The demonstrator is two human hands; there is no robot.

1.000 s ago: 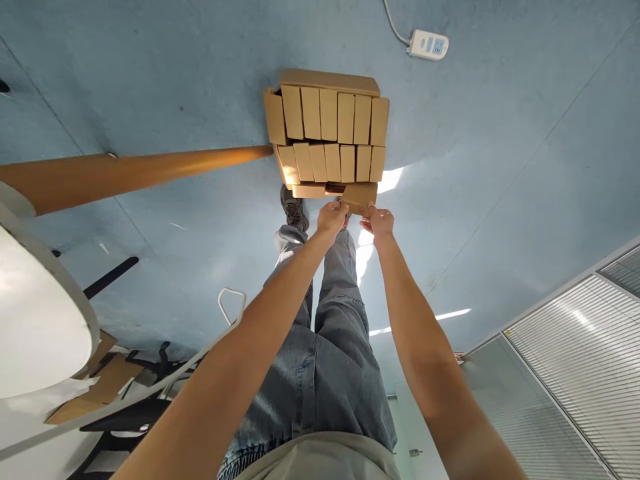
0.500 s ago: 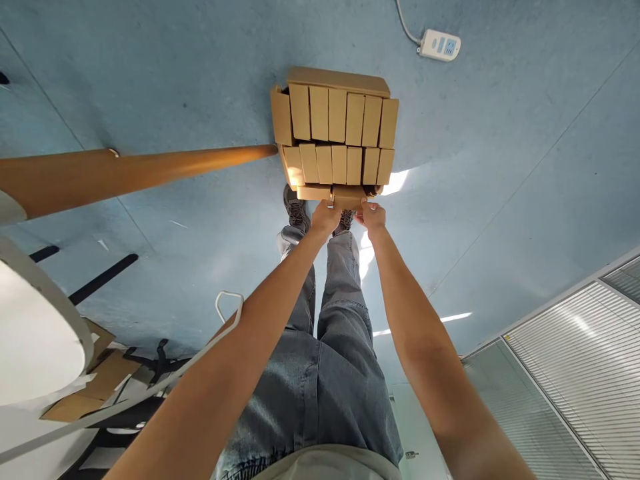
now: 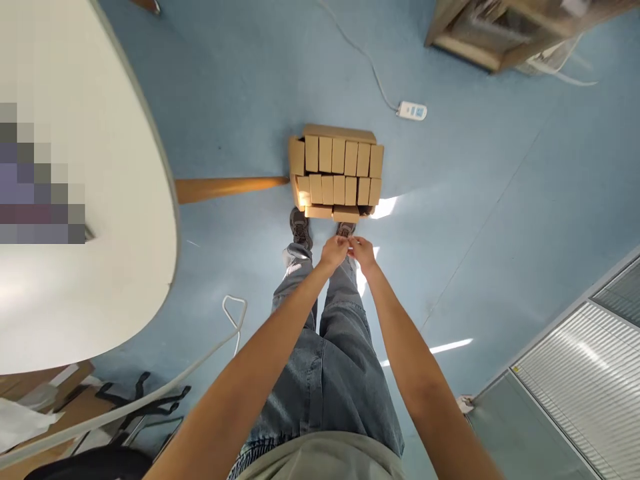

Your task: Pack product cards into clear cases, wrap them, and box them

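Note:
A cardboard carton [image 3: 340,133] stands open on the floor by my feet, packed with upright small brown boxes [image 3: 339,157] in two rows. At its near edge a small box [image 3: 346,214] lies flat, next to another flat box [image 3: 319,211]. My left hand [image 3: 334,253] is just this side of the carton, apart from it, fingers curled together. Close beside it, my right hand [image 3: 362,252] has its fingertips drawn in towards the left ones. Anything between the fingers is too small or hidden to make out.
On the left is a white table [image 3: 135,267] with a wooden leg [image 3: 230,189] reaching down beside the carton. Beyond the carton lies a white power strip [image 3: 413,111] with its cable. A wooden cabinet [image 3: 463,50] stands at the upper right. Glass panels with blinds are lower right.
Both hands have let go of the small box at the carton's near edge and drawn back towards me, coming together. The view has risen, showing more of the table and a cabinet.

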